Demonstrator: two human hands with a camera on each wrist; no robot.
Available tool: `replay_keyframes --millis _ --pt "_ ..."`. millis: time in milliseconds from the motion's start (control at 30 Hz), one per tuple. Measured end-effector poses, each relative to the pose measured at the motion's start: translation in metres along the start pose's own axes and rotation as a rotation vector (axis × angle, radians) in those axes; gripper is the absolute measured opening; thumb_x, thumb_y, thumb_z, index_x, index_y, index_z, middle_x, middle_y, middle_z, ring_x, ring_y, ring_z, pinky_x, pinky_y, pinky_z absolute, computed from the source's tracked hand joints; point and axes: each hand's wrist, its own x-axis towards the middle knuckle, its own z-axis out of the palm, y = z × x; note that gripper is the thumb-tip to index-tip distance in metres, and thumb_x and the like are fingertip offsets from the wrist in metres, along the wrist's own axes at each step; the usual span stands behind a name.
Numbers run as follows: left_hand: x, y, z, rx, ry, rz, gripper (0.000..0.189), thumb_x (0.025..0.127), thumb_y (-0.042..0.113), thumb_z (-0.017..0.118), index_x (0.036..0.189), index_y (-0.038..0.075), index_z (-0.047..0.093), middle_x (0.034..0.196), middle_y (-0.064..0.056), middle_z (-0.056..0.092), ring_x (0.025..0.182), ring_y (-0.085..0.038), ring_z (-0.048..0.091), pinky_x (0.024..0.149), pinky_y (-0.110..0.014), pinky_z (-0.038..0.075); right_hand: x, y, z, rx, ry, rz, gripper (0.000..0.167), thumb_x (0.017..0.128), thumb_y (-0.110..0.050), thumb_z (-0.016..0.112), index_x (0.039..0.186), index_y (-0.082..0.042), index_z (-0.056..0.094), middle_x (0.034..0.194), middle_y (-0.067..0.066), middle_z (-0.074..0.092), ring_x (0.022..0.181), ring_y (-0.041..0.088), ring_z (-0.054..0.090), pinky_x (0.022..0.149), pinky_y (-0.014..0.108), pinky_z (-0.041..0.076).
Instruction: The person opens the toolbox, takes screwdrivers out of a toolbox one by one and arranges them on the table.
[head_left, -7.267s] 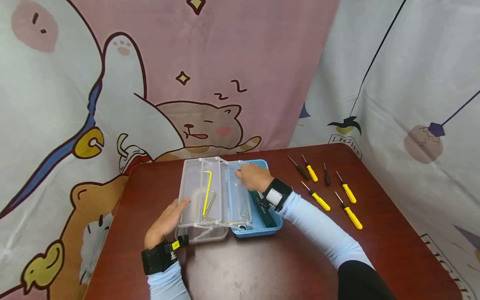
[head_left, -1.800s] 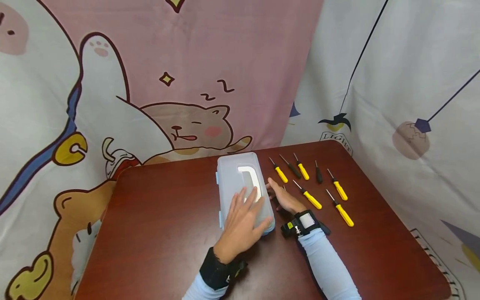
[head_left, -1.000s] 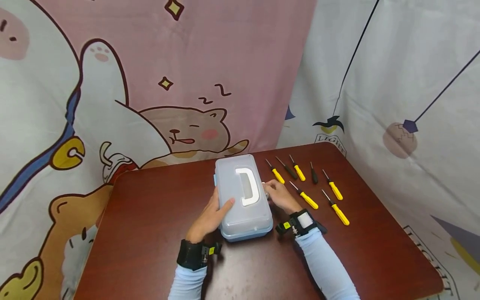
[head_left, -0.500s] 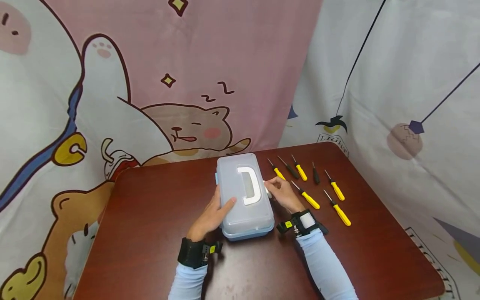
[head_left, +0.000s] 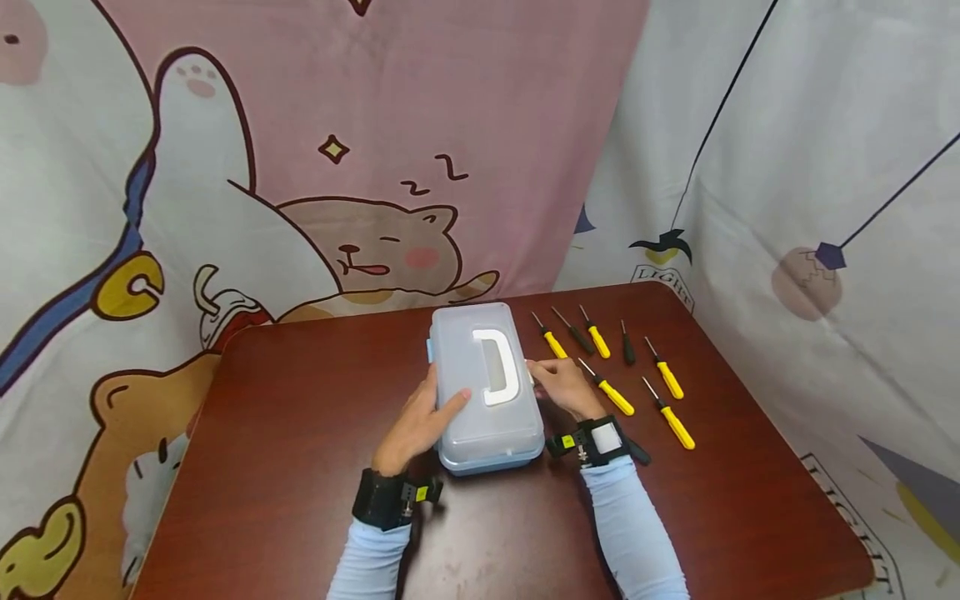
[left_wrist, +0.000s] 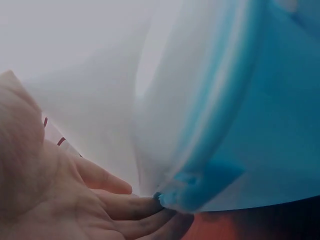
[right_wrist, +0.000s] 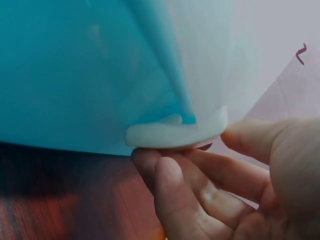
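A closed toolbox [head_left: 487,442] with a translucent lid and a light blue base stands on the table, its white carry handle [head_left: 502,379] lying on the lid. My left hand [head_left: 412,425] rests on its left side, thumb on the lid and nearly straight fingers along the side. In the left wrist view those fingers [left_wrist: 132,207] touch a blue hinge [left_wrist: 182,197]. At the right side my right hand [head_left: 566,387] holds a white latch [right_wrist: 175,134]; the right wrist view shows the fingers pinching it across the seam between lid and base.
Several screwdrivers [head_left: 615,396] with yellow or black handles lie loose on the reddish-brown table [head_left: 300,467], right of the box and close to my right hand. A printed cloth [head_left: 525,167] hangs behind the table.
The toolbox was open with its tray raised; now the lid is down. My left hand went from the lid top to the left side. The right hand moved to the latch, which sits closer in.
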Motion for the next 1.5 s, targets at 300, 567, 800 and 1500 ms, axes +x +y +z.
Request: replay_keyframes --millis 300,567,800,1500 --pt "0.002 0.004 0.000 0.058 0.023 -0.028 0.101 0.102 0.057 0.062 0.170 0.008 0.006 0.173 -0.021 0.027 0.148 -0.040 0.045 0.118 -0.062 0.041 0.003 0.004 -0.001 0.015 -0.009 -0.019 0.045 0.107 -0.042 0.061 0.134 -0.008 0.073 0.129 0.019 0.074 0.095 0.024 0.078 0.090 0.043 0.064" --pt "0.000 0.013 0.003 0.157 0.104 0.027 0.092 0.102 0.051 0.065 0.169 0.008 0.020 0.167 -0.024 0.036 0.145 -0.042 0.049 0.114 -0.064 0.045 0.009 0.007 -0.010 -0.028 -0.060 -0.023 0.050 0.106 -0.045 0.061 0.138 -0.008 0.069 0.123 0.019 0.075 0.091 0.025 0.077 0.079 0.039 0.065" --pt "-0.028 0.059 0.051 0.512 0.390 0.311 0.071 0.089 0.036 0.080 0.147 0.004 0.057 0.155 -0.025 0.050 0.143 -0.044 0.047 0.109 -0.065 0.043 0.024 -0.005 -0.032 -0.154 -0.125 -0.150 0.058 0.111 -0.046 0.050 0.158 -0.011 0.048 0.153 0.021 0.057 0.124 0.040 0.069 0.090 0.052 0.062" --pt "-0.027 0.057 0.104 0.720 0.478 0.465 0.030 0.084 0.050 0.086 0.109 0.033 0.085 0.134 0.004 0.073 0.135 -0.031 0.052 0.109 -0.083 0.019 0.055 -0.047 0.002 -0.258 -0.147 -0.425 0.060 0.106 -0.042 0.063 0.162 -0.035 0.043 0.174 0.011 0.028 0.153 0.048 0.037 0.103 0.064 0.054"
